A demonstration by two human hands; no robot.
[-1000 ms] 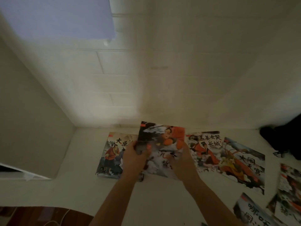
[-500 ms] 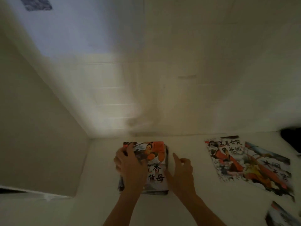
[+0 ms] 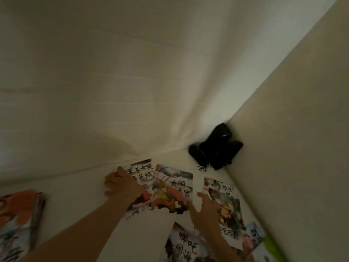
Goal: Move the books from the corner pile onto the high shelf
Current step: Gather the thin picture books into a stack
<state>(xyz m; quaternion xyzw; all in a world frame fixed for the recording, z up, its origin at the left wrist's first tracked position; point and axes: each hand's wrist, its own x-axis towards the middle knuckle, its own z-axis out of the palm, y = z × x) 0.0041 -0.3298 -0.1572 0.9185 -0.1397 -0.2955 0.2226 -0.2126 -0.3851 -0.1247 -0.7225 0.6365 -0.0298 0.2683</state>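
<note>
Dim, blurry view of a white shelf [image 3: 79, 201] meeting the wall, corner at right. Left hand [image 3: 122, 184] lies on the near-left part of a book [image 3: 140, 172] by the back wall, fingers bent over its left edge; can't tell if it's actually gripping or just resting there. Right hand [image 3: 204, 208] is apart from the left, fingers loosely spread and holding nothing, sitting between the second book [image 3: 175, 188] and the third book [image 3: 224, 201], thumb pointing up toward the gap between them. First and second books overlap or touch edge to edge, flat on the shelf. A fourth book [image 3: 186, 242] lies flat nearer the camera, partly under the right forearm. Stack of books [image 3: 18, 216] at far left, orange cover on top, well apart from the rest. More covers at the lower right edge, too blurred to read. Black object [image 3: 217, 146] sits in the corner, touching both walls; can't tell what it is.
</note>
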